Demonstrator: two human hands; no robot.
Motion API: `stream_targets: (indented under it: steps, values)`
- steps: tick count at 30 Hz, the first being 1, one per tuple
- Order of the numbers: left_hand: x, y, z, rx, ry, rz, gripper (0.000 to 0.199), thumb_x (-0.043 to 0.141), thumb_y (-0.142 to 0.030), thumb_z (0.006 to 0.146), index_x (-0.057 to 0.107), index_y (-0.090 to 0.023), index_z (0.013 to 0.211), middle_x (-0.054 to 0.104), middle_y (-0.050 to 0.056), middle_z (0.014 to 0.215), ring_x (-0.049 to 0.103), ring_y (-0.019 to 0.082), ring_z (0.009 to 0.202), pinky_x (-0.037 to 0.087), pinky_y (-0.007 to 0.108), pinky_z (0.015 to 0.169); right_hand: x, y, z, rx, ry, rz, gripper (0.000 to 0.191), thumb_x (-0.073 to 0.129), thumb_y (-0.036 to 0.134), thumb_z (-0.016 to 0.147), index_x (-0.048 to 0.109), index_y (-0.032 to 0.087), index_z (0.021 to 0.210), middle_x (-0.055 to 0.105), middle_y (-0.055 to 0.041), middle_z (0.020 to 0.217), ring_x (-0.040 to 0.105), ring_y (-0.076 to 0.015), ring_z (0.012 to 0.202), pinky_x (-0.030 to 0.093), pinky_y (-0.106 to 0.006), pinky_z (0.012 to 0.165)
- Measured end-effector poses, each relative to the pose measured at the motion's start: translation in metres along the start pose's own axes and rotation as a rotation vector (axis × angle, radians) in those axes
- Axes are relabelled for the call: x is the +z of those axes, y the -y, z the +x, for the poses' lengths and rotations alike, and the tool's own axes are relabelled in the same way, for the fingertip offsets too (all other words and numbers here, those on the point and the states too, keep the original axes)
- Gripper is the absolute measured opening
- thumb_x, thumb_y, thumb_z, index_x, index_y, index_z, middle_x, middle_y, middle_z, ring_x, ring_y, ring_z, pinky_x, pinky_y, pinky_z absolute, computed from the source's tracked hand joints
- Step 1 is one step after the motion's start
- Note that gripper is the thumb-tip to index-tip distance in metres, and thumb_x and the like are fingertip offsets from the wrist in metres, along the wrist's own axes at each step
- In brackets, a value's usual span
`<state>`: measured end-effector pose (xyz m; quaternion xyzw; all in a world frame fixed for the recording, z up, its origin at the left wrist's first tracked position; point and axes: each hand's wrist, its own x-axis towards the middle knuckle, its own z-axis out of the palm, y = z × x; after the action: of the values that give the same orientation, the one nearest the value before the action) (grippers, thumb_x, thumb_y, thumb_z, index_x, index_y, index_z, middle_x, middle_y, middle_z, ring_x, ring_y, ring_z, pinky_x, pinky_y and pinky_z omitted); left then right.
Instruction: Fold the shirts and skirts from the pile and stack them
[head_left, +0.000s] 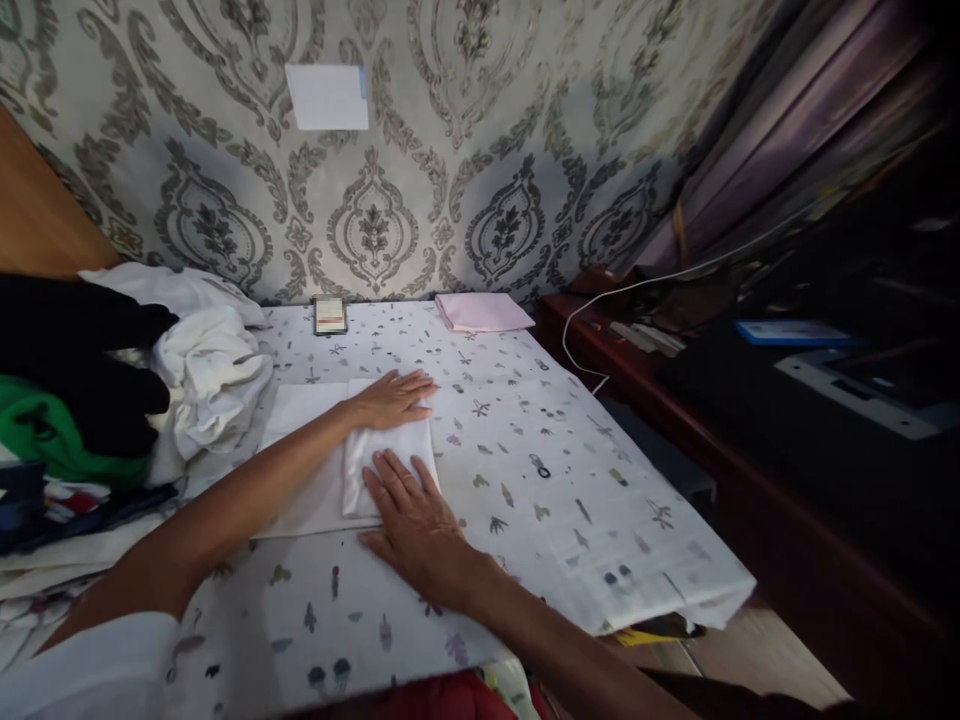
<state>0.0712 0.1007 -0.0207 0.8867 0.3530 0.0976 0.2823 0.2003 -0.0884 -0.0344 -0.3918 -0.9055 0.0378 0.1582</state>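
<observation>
A white cloth (307,495) lies flat on the patterned sheet, its right part folded over into a smaller layered panel. My left hand (394,398) rests on the far edge of that folded panel with its fingers spread to the right. Nearer to me, my right hand (416,525) presses on the panel's near right part, fingers apart and pointing away from me. Neither hand grips anything; both lie on the fabric. Some creases show in the panel between the hands.
Piled clothes, white (214,375), black (75,350) and green (75,440), are at the left. By the wall lie a small framed card (330,315) and a folded pink cloth (484,311). A white cable (652,285) crosses the dark red furniture (630,370) at the right.
</observation>
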Motion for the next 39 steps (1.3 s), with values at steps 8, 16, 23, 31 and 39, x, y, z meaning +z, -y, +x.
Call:
stream_targets:
  steps: [8, 16, 23, 31, 39]
  values:
    - [-0.022, 0.018, 0.02, -0.235, -0.232, 0.147, 0.056, 0.032, -0.049, 0.096, 0.046, -0.017, 0.14, 0.052, 0.015, 0.145, 0.049, 0.025, 0.132, 0.036, 0.037, 0.11, -0.018, -0.011, -0.017, 0.323, -0.218, 0.121, 0.041, 0.044, 0.031, 0.099, 0.055, 0.01, 0.132, 0.048, -0.0216, 0.145, 0.046, -0.0318, 0.133, 0.044, -0.05, 0.107]
    - [-0.059, 0.025, 0.0, -0.339, 0.015, -0.006, 0.041, 0.07, -0.049, 0.063, 0.068, -0.017, 0.088, 0.071, 0.005, 0.09, 0.064, 0.025, 0.084, 0.047, 0.029, 0.07, -0.037, -0.025, 0.002, 0.604, -0.042, 0.211, 0.015, 0.061, 0.032, 0.084, 0.057, 0.021, 0.075, 0.06, -0.0119, 0.095, 0.055, -0.0297, 0.096, 0.047, -0.044, 0.086]
    - [-0.066, -0.007, 0.023, -0.251, -0.084, -0.382, 0.034, 0.069, -0.044, 0.067, 0.065, -0.017, 0.087, 0.069, 0.001, 0.081, 0.063, 0.019, 0.075, 0.046, 0.025, 0.063, -0.066, -0.061, -0.013, 0.757, -0.384, 0.787, 0.021, 0.062, 0.03, 0.068, 0.044, 0.023, 0.063, 0.045, 0.0051, 0.059, 0.042, -0.0127, 0.056, 0.034, -0.026, 0.054]
    - [-0.043, -0.018, 0.067, -0.208, -0.13, -0.707, 0.028, 0.075, -0.023, 0.057, 0.066, -0.014, 0.082, 0.069, 0.001, 0.074, 0.062, 0.017, 0.066, 0.048, 0.028, 0.066, -0.048, -0.082, -0.04, 1.068, -0.788, 1.273, 0.056, 0.079, 0.042, 0.059, 0.057, 0.019, 0.106, 0.063, 0.0014, 0.075, 0.056, -0.0168, 0.063, 0.043, -0.027, 0.053]
    - [-0.07, 0.006, 0.016, -0.115, -0.212, -0.732, 0.027, 0.073, -0.022, 0.06, 0.066, -0.016, 0.085, 0.069, 0.001, 0.08, 0.063, 0.015, 0.073, 0.047, 0.025, 0.07, -0.05, -0.03, -0.014, 0.603, -0.759, 0.918, 0.025, 0.065, 0.029, 0.081, 0.064, 0.021, 0.104, 0.069, -0.0021, 0.089, 0.061, -0.0177, 0.075, 0.051, -0.03, 0.066]
